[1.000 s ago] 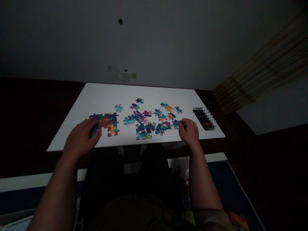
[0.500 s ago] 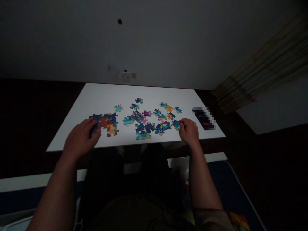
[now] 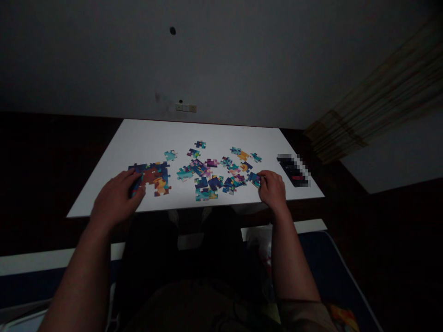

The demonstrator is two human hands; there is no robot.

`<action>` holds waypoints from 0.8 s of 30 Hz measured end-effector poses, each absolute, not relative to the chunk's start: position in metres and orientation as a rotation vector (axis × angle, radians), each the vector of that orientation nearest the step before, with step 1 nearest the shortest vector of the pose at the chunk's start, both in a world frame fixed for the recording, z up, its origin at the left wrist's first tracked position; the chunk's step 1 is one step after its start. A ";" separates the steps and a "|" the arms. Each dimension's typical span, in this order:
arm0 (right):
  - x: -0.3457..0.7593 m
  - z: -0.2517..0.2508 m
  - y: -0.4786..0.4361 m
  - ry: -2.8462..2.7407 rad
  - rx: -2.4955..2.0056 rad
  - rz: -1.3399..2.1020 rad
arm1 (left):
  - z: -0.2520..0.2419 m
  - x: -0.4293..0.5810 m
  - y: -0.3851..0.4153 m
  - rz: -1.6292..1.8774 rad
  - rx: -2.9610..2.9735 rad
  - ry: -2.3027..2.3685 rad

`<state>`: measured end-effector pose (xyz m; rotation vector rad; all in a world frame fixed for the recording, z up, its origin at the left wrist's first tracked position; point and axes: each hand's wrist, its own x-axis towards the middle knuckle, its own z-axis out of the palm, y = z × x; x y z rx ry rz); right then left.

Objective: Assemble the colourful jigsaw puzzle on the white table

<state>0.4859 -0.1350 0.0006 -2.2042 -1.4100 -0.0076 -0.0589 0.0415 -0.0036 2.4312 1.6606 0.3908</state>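
Observation:
A white table [image 3: 145, 138] carries a partly joined jigsaw block [image 3: 154, 177] at the left and several loose colourful pieces [image 3: 214, 173] spread across the middle. My left hand [image 3: 116, 198] lies on the near left corner of the joined block, fingers curled loosely on it. My right hand [image 3: 273, 188] sits at the right end of the loose pieces, fingers pinched on a dark blue jigsaw piece [image 3: 255, 179] that rests on the table.
A dark blurred-out object [image 3: 293, 169] lies on the table's right edge. A wall socket [image 3: 185, 108] is on the wall behind. A straw-coloured curtain [image 3: 377, 101] hangs at the right. My legs are under the table's near edge.
My right hand has crept slightly left and closed round the dark blue piece, nudging it a little. My left hand has stayed on the joined block.

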 end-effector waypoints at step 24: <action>0.487 -0.002 -0.135 -1.393 -2.217 -0.016 | 0.001 -0.054 0.036 0.449 2.355 1.664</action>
